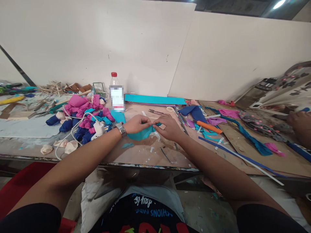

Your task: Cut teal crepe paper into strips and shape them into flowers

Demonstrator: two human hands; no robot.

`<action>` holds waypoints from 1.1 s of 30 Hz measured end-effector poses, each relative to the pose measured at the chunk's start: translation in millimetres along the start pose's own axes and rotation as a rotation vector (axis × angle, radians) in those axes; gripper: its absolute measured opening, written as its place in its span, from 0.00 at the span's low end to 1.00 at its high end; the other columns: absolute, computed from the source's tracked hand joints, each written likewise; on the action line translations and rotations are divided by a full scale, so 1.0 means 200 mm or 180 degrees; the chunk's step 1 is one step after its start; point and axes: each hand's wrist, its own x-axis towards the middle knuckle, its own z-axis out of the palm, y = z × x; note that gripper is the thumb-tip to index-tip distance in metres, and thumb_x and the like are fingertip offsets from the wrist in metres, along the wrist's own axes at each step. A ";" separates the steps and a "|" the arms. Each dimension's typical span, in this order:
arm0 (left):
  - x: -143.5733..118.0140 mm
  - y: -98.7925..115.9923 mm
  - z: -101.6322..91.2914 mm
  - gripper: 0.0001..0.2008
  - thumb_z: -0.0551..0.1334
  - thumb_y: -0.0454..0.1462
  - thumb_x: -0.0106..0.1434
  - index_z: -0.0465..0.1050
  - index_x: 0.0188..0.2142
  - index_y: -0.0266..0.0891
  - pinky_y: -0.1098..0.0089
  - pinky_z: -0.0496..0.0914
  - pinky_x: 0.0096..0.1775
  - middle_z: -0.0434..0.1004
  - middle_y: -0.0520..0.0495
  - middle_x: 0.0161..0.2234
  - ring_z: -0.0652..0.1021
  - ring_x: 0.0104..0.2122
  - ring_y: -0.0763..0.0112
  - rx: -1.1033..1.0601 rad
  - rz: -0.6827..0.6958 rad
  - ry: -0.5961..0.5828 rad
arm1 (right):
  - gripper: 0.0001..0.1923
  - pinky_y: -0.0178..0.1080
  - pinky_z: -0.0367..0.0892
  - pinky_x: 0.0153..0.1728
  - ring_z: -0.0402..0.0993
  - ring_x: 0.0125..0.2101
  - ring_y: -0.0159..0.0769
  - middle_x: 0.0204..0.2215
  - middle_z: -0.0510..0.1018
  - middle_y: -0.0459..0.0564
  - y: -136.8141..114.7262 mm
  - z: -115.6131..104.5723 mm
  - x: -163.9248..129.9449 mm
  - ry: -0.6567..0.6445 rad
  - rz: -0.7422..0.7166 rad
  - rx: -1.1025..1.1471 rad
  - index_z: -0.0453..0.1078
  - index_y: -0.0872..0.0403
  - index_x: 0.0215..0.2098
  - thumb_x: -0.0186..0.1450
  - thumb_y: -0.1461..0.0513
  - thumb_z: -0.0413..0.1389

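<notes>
At the centre of the frame the left hand (137,124) and the right hand (168,127) meet over a curved piece of teal crepe paper (142,134) on the brown wooden bench (145,152); the fingers of both are pinched narrow on its upper edge; a strong pull could tear this thin paper; the white cable (73,132), left of the wrist, may catch the forearm.

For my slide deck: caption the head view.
Both hands, left hand and right hand, pinch teal paper on a cluttered table.
</notes>
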 end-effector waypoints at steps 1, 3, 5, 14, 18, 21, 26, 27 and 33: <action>0.00 0.01 0.00 0.21 0.56 0.50 0.69 0.74 0.31 0.34 0.72 0.59 0.31 0.68 0.53 0.25 0.66 0.27 0.75 0.0084 0.0059 0.0006 | 0.05 0.48 0.65 0.49 0.77 0.38 0.42 0.33 0.82 0.50 0.00 0.00 0.00 -0.0006 0.0048 0.0030 0.76 0.51 0.36 0.68 0.59 0.59; -0.01 0.02 -0.01 0.20 0.56 0.48 0.69 0.74 0.31 0.34 0.72 0.59 0.32 0.70 0.52 0.25 0.67 0.27 0.74 0.0291 0.0179 0.0015 | 0.06 0.49 0.65 0.49 0.77 0.39 0.43 0.34 0.82 0.51 0.00 0.00 0.00 -0.0047 0.0107 0.0114 0.75 0.51 0.36 0.68 0.59 0.58; -0.02 0.03 -0.01 0.18 0.56 0.46 0.70 0.74 0.33 0.35 0.72 0.60 0.32 0.72 0.52 0.26 0.68 0.28 0.74 0.0542 0.0302 0.0050 | 0.07 0.48 0.66 0.49 0.76 0.39 0.43 0.34 0.82 0.51 0.00 0.00 0.00 -0.0121 0.0158 0.0225 0.74 0.52 0.36 0.68 0.58 0.57; -0.03 0.06 -0.01 0.16 0.54 0.43 0.72 0.77 0.38 0.38 0.69 0.62 0.36 0.80 0.46 0.33 0.76 0.33 0.67 0.1537 0.0630 0.0069 | 0.09 0.46 0.67 0.50 0.74 0.45 0.43 0.42 0.79 0.54 0.01 -0.01 0.03 -0.0346 0.0607 0.1021 0.74 0.52 0.33 0.67 0.56 0.59; -0.02 0.04 0.00 0.16 0.53 0.45 0.73 0.77 0.41 0.40 0.67 0.65 0.40 0.82 0.44 0.37 0.79 0.37 0.64 0.1747 0.0780 0.0064 | 0.10 0.44 0.67 0.48 0.73 0.43 0.41 0.42 0.77 0.52 0.01 -0.02 0.04 -0.0647 0.0954 0.1504 0.73 0.53 0.30 0.66 0.57 0.57; -0.01 0.04 0.01 0.17 0.51 0.46 0.74 0.76 0.43 0.40 0.66 0.65 0.42 0.83 0.45 0.40 0.79 0.39 0.63 0.1744 0.0911 0.0065 | 0.10 0.43 0.66 0.48 0.72 0.44 0.41 0.40 0.76 0.51 0.02 -0.01 0.04 -0.0776 0.1168 0.1735 0.72 0.54 0.28 0.64 0.58 0.56; -0.02 0.05 0.02 0.18 0.51 0.46 0.74 0.76 0.43 0.40 0.66 0.65 0.42 0.83 0.43 0.40 0.79 0.39 0.62 0.1763 0.0794 0.0123 | 0.09 0.42 0.67 0.45 0.73 0.43 0.41 0.40 0.75 0.51 0.03 0.01 0.03 -0.0754 0.1395 0.1913 0.73 0.54 0.30 0.63 0.58 0.55; -0.02 0.05 0.02 0.18 0.51 0.46 0.74 0.77 0.44 0.40 0.66 0.65 0.42 0.83 0.43 0.40 0.79 0.39 0.63 0.1728 0.0751 0.0139 | 0.09 0.42 0.68 0.44 0.73 0.42 0.41 0.40 0.75 0.51 0.03 0.01 0.03 -0.0726 0.1381 0.1893 0.73 0.54 0.30 0.63 0.58 0.55; -0.03 0.04 0.01 0.15 0.55 0.44 0.71 0.78 0.43 0.39 0.69 0.63 0.37 0.82 0.45 0.36 0.77 0.32 0.67 0.1386 0.0568 0.0111 | 0.09 0.46 0.70 0.47 0.75 0.42 0.42 0.38 0.79 0.52 0.04 -0.01 0.02 -0.0406 0.0679 0.1191 0.73 0.53 0.31 0.66 0.57 0.57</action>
